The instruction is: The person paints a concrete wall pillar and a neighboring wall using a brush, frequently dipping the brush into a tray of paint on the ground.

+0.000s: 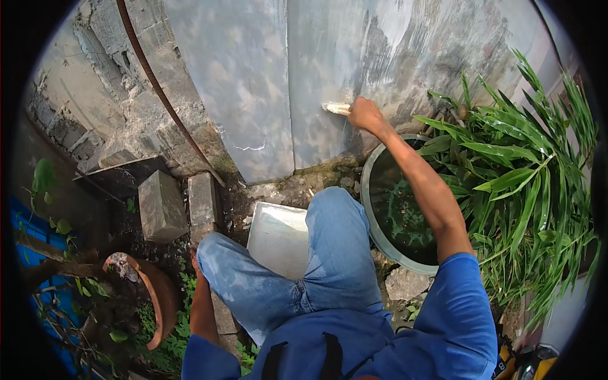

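Note:
My right hand (pixel 365 115) grips a paintbrush (pixel 335 108), its pale-coated end pointing left against the grey wall (pixel 323 61). Smooth grey covers the wall's left and middle, while streaky white strokes and darker bare patches show to the right. Between my knees sits a white rectangular tray (pixel 275 247), partly hidden by my legs; whether liquid lies in it I cannot tell. My left hand (pixel 194 259) is beside my left knee, mostly hidden behind it, so its fingers cannot be made out.
A round green-rimmed tub (pixel 368 204) of dark water stands right of my knee, under leafy plants (pixel 513 166). Concrete blocks (pixel 162 206), a rusty rebar (pixel 156 85) and a broken clay pot (pixel 159 294) are on the left. A stone (pixel 406 284) lies below the tub.

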Available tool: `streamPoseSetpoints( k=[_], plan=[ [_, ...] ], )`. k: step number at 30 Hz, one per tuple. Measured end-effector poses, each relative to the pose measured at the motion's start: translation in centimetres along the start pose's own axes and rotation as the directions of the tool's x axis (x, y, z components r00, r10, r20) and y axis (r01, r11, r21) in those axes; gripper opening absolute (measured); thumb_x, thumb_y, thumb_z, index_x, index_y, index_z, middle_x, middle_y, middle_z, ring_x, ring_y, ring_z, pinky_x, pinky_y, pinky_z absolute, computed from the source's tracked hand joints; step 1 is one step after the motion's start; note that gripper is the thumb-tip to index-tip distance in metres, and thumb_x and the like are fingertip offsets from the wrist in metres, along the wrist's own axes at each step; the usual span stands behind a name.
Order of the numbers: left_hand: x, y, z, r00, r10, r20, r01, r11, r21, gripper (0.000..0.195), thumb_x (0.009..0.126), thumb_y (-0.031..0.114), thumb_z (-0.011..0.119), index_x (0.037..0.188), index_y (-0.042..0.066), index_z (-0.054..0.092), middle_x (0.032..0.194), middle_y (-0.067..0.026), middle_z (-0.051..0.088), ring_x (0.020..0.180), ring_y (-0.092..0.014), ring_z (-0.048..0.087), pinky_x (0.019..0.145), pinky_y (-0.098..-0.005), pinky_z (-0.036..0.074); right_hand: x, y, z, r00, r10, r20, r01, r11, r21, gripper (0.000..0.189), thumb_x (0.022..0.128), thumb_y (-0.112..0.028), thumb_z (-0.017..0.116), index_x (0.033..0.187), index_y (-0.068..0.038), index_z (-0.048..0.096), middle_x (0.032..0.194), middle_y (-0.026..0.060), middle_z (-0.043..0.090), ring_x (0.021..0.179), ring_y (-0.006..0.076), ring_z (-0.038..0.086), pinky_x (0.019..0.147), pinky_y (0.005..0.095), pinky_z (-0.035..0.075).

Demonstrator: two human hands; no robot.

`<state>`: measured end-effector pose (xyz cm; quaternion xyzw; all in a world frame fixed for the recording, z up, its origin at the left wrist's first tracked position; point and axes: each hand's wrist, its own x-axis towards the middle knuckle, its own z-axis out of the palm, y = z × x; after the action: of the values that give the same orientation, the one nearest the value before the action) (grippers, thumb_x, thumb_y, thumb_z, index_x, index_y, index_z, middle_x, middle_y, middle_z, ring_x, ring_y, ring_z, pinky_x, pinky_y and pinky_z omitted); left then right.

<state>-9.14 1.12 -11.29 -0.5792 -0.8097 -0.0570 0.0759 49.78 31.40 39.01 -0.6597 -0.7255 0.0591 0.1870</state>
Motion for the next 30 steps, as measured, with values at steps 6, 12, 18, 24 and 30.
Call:
streamPoseSetpoints(
  k=[6,12,18,24,30],
  plan=[
    [-1.2,1.5,-2.9,0.969,-0.179,0.172,0.220,0.941,-0.256,0.065,0.083,0.042,0.047,0.134,0.006,0.028,0.133,-0.0188,0.035,0.122,-0.035,0.035,0.100,-0.0410,0.029,-0.4,-4.0,-7.9,0.970,-0.166,-0.178,0.158,0.986,-0.059,0.022,0.072,-0.010,0.054,0.090,-0.001,0.063,0.086,0.0261,0.060,0.081,0.0375,0.060,0.069,0.0424,0.048],
    [-0.4,3.2,-5.7,0.960,-0.192,0.203,0.236,0.947,-0.218,0.065,0.084,0.042,0.047,0.134,0.005,0.028,0.133,-0.0192,0.035,0.122,-0.035,0.034,0.101,-0.0414,0.028,-5.6,3.0,12.5,0.924,-0.071,-0.375,0.100,0.993,0.059,0.033,0.079,-0.009,0.052,0.112,-0.004,0.055,0.074,0.0243,0.058,0.068,0.0404,0.058,0.061,0.0475,0.045],
    [-0.8,4.0,-7.5,0.955,-0.196,0.221,0.235,0.958,-0.165,0.065,0.084,0.041,0.047,0.134,0.004,0.027,0.133,-0.0197,0.034,0.122,-0.036,0.033,0.101,-0.0418,0.027,-7.6,6.2,20.6,0.984,0.118,0.131,-0.131,0.987,0.097,0.029,0.072,-0.008,0.046,0.095,-0.004,0.064,0.086,0.0262,0.059,0.083,0.0424,0.058,0.073,0.0481,0.046],
    [-1.8,3.9,-8.6,0.956,-0.208,0.209,0.231,0.968,-0.095,0.064,0.084,0.040,0.047,0.134,0.004,0.027,0.134,-0.0201,0.033,0.123,-0.036,0.032,0.102,-0.0422,0.026,-7.4,2.1,15.9,0.991,0.117,-0.062,-0.103,0.976,0.194,0.024,0.074,-0.009,0.049,0.092,-0.003,0.063,0.083,0.0272,0.059,0.081,0.0411,0.058,0.072,0.0473,0.046],
    [-0.6,6.0,-9.2,0.970,-0.164,0.178,0.178,0.982,-0.061,0.064,0.085,0.039,0.047,0.134,0.003,0.027,0.134,-0.0205,0.033,0.123,-0.037,0.031,0.102,-0.0426,0.025,-9.5,8.5,22.6,0.955,0.249,0.160,-0.261,0.964,0.059,0.029,0.073,-0.009,0.049,0.099,-0.007,0.063,0.088,0.0259,0.060,0.084,0.0394,0.058,0.074,0.0453,0.047]
  ],
)
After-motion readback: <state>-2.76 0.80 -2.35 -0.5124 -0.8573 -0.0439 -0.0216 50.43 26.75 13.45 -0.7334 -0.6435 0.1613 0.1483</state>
